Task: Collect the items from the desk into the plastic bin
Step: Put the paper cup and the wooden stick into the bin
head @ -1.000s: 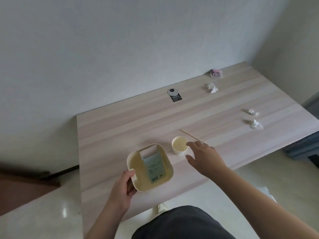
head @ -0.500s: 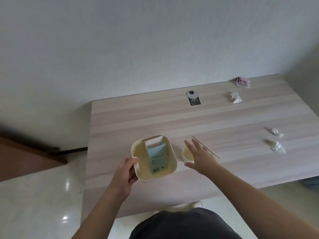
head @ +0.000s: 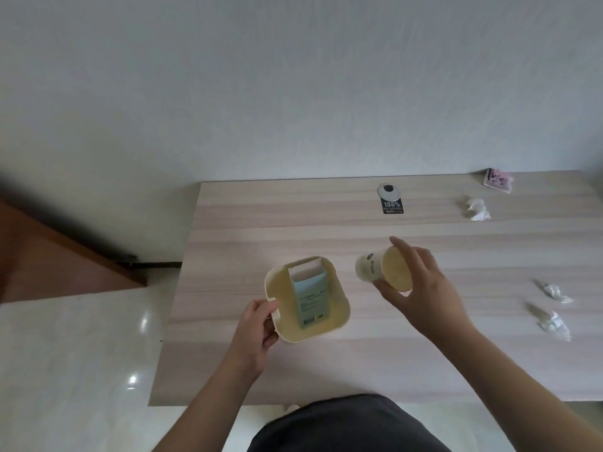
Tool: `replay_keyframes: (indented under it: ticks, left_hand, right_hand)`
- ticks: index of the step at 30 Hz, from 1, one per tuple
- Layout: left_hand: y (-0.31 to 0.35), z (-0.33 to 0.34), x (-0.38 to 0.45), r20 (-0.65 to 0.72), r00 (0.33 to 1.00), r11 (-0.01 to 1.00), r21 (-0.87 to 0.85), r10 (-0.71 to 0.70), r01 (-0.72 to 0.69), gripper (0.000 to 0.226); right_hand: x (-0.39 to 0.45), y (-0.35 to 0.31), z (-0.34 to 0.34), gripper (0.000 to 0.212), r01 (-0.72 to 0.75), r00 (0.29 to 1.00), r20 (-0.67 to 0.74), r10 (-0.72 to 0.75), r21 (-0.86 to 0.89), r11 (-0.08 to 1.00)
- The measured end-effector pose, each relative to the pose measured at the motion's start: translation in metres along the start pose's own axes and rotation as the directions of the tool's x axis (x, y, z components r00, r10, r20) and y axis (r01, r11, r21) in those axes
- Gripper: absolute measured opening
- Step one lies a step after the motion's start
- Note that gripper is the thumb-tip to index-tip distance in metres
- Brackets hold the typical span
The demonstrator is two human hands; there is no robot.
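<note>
Paper cup (head: 375,271) tilted, right hand (head: 421,288) partly covering

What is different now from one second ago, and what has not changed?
The right hand has gripped the paper cup, lifted it off the desk and tipped it sideways. Unchanged: the left hand holds the bin, carton inside.
</note>
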State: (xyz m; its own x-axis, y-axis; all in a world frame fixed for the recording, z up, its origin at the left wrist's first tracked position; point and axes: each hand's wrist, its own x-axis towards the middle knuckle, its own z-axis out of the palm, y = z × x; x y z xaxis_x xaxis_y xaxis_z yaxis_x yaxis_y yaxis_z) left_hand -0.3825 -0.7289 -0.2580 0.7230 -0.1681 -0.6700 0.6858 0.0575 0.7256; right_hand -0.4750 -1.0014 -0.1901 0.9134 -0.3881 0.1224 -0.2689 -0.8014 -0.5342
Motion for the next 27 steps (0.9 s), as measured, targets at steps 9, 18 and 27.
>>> replay_keyframes:
  ticks: [9,18,27]
  left_hand:
    - [0.002,0.019,-0.001,0.048,0.998,0.999,0.016,0.028,-0.029,0.013]
    - [0.007,0.012,-0.006,0.076,0.995,0.998,-0.001,0.066,-0.066,0.011]
    - [0.0,0.001,-0.008,0.107,0.992,0.997,0.025,0.074,-0.077,0.014]
  right_hand:
    - [-0.018,-0.051,-0.005,0.081,0.317,0.907,0.224,-0.356,0.191,0.929]
    - [-0.023,-0.057,0.013,0.071,0.348,0.859,0.37,-0.354,0.085,0.934]
    - [-0.033,-0.066,0.025,0.056,0.357,0.842,0.451,-0.295,-0.058,0.932]
